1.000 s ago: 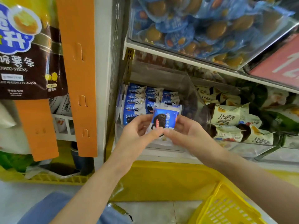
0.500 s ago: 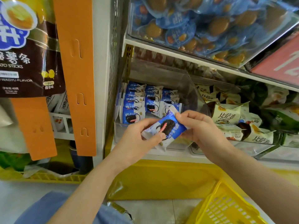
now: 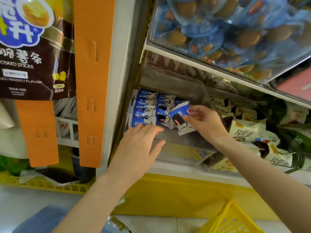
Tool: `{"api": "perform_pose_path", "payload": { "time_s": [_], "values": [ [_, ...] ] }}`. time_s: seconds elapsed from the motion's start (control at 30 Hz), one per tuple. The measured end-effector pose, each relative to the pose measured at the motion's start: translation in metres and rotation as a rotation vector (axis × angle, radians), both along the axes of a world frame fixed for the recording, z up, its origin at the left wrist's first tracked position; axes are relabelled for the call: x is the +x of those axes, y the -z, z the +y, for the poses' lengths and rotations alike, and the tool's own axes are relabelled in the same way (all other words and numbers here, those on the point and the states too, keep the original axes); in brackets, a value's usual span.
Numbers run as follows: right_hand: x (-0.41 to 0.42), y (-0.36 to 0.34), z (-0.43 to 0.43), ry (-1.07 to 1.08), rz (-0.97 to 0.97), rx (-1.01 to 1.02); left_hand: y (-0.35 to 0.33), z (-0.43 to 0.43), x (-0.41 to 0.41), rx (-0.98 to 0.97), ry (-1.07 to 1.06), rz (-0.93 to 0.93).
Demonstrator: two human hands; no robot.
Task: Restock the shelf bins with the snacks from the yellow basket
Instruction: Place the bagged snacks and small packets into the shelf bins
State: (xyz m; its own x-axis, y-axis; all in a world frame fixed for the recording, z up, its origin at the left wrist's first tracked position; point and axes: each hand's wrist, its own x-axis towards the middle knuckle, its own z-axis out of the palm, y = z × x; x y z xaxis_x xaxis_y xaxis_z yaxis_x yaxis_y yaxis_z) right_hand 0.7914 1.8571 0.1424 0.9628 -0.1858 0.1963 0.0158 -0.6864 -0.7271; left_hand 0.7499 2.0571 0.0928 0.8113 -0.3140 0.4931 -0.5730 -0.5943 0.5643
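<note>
My right hand [image 3: 204, 122] pinches a blue cookie snack packet [image 3: 180, 117], tilted, inside a clear shelf bin [image 3: 176, 142] on the lower shelf. Rows of matching blue packets [image 3: 148, 110] stand at the back left of that bin. My left hand [image 3: 138, 148] hovers with straight fingers at the bin's front left, its fingertips close to the front row of packets, holding nothing. A corner of the yellow basket [image 3: 230, 219] shows at the bottom right.
Green-and-white snack bags [image 3: 247, 133] fill the bin to the right. A clear bin of blue-wrapped snacks [image 3: 227, 31] sits on the shelf above. Orange hanging strips [image 3: 92, 81] and a potato-sticks bag [image 3: 32, 51] hang on the left. A yellow panel [image 3: 176, 197] runs below the shelf.
My left hand let go of the packet and spread its fingers. My right hand carried the packet up and back into the bin, beside the standing rows.
</note>
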Motion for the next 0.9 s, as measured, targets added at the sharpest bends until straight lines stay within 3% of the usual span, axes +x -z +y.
{"api": "perform_pose_path", "payload": {
  "time_s": [0.1, 0.23, 0.63, 0.9],
  "values": [
    [0.033, 0.012, -0.005, -0.089, 0.076, -0.297, 0.003, 0.002, 0.001, 0.179, 0.01, -0.047],
    [0.065, 0.028, 0.002, -0.297, 0.2, -0.588, 0.004, 0.001, 0.004, 0.157, 0.0, -0.073],
    [0.082, 0.035, 0.009, -0.368, 0.097, -0.75, 0.006, -0.003, 0.007, 0.167, -0.015, -0.118],
    [-0.001, 0.018, -0.004, -0.176, -0.048, -0.455, 0.013, -0.019, -0.004, 0.141, -0.031, -0.132]
  ]
}}
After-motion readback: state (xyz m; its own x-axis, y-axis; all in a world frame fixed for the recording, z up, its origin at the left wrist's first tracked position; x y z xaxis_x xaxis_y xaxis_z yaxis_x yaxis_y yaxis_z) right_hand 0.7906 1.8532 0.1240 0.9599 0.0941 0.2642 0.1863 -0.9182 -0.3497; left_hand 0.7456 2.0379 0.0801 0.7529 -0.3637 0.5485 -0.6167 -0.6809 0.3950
